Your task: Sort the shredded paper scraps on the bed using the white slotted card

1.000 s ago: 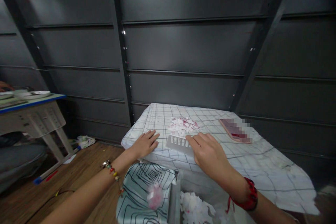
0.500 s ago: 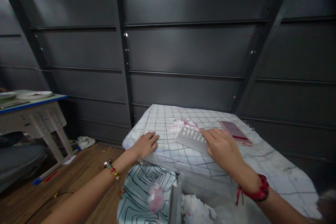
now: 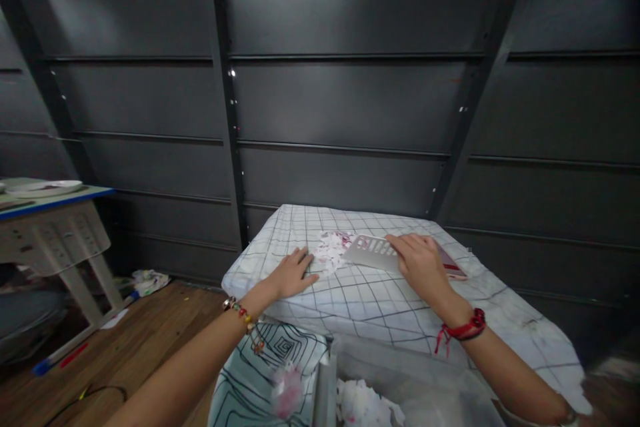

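Near the middle of the frame we see the right hand (image 3: 420, 265) with its fingers clamped on the right part of a pale slotted plate (image 3: 375, 253); the plate is tilted, slots along its upper side, and its left end meets the right side of a loose pile of white and pink paper scraps (image 3: 330, 250); whether its lower edge presses on the cloth, we cannot tell. To the left of the pile we see the left hand (image 3: 291, 272) palm down, fingers slightly spread and thumb apart, holding nothing; its fingertips are just beside the scraps. Both hands are over a white checked cloth (image 3: 320, 300), on which the pile lies; behind the right hand, to the right of centre, we see part of a phone (image 3: 451, 265). At the bottom centre we find a translucent bin (image 3: 415, 353) with more white scraps (image 3: 367, 403) in it; left of it, a pink tuft (image 3: 287, 392) lies on a teal patterned fabric (image 3: 265, 353). At the left edge we make out a desk (image 3: 60, 230) with a white dish (image 3: 45, 188) on top; dark wall panels (image 3: 340, 107) fill the upper frame.
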A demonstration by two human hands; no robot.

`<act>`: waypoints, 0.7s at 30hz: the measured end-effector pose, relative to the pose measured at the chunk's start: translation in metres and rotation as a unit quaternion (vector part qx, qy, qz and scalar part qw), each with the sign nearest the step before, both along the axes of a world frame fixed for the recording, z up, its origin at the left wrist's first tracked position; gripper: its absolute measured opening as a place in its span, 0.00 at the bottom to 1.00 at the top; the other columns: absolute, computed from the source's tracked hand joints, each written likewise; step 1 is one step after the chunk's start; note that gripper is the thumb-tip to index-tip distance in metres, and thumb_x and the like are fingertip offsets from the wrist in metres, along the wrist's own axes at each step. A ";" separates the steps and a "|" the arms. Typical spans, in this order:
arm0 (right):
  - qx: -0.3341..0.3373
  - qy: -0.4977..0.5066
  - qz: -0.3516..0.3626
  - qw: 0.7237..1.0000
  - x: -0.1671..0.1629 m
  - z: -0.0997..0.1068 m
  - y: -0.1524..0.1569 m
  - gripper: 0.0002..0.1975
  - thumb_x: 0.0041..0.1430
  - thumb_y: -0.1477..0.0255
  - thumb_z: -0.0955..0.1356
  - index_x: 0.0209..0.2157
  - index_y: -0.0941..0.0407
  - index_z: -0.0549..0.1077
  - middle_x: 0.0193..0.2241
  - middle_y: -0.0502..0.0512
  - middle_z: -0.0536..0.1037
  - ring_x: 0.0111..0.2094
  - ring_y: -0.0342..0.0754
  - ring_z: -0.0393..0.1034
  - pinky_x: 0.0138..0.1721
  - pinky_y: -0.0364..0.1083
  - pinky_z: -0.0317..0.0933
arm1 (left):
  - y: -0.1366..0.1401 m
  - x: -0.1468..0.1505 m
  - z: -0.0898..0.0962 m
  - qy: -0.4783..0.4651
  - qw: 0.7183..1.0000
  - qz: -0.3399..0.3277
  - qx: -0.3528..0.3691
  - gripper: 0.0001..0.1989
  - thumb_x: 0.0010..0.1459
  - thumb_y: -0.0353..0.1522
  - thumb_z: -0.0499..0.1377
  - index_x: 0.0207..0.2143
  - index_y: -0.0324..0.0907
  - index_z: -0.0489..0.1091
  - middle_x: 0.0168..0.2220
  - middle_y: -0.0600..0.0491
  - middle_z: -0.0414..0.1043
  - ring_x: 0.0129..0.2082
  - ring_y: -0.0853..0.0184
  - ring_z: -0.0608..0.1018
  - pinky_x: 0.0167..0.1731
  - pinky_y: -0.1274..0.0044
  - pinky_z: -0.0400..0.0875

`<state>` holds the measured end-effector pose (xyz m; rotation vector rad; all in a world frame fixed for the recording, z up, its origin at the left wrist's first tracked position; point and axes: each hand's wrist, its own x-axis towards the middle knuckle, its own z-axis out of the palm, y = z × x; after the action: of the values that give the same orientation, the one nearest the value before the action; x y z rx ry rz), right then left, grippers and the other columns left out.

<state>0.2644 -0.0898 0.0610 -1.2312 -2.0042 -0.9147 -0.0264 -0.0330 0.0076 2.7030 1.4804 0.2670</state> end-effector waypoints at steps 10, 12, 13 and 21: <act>0.043 0.064 -0.031 0.997 0.026 -0.007 0.056 0.19 0.51 0.82 0.59 0.43 0.59 0.71 0.33 0.56 0.74 0.37 0.49 0.62 0.41 0.50 0.48 | -0.004 0.001 -0.002 0.015 0.999 0.025 -0.021 0.34 0.61 0.47 0.43 0.61 0.30 0.51 0.64 0.35 0.44 0.63 0.50 0.50 0.58 0.62 0.47; 0.050 0.075 -0.024 0.996 0.027 -0.015 0.065 0.20 0.51 0.83 0.59 0.44 0.58 0.71 0.33 0.55 0.74 0.37 0.49 0.62 0.42 0.51 0.48 | -0.003 0.001 -0.003 0.011 0.999 0.026 -0.018 0.34 0.61 0.47 0.43 0.61 0.31 0.52 0.64 0.36 0.45 0.63 0.50 0.50 0.58 0.62 0.47; 0.055 0.079 -0.023 0.995 0.027 -0.020 0.067 0.20 0.50 0.83 0.59 0.44 0.57 0.71 0.32 0.55 0.73 0.37 0.49 0.61 0.43 0.51 0.47 | -0.003 0.001 -0.004 0.009 0.999 0.027 -0.018 0.34 0.61 0.47 0.43 0.61 0.32 0.52 0.64 0.37 0.45 0.63 0.50 0.50 0.58 0.62 0.48; 0.081 0.096 -0.039 0.991 0.029 -0.050 0.071 0.20 0.52 0.83 0.59 0.44 0.55 0.72 0.32 0.54 0.73 0.38 0.49 0.61 0.44 0.52 0.47 | -0.003 0.000 -0.002 0.028 0.999 0.034 -0.017 0.33 0.61 0.47 0.43 0.61 0.33 0.52 0.64 0.38 0.45 0.63 0.52 0.51 0.58 0.63 0.48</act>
<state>0.2930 -0.0187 0.0110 -1.2630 -1.7082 -0.9401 -0.0262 -0.0359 0.0054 2.6572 1.5798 0.1697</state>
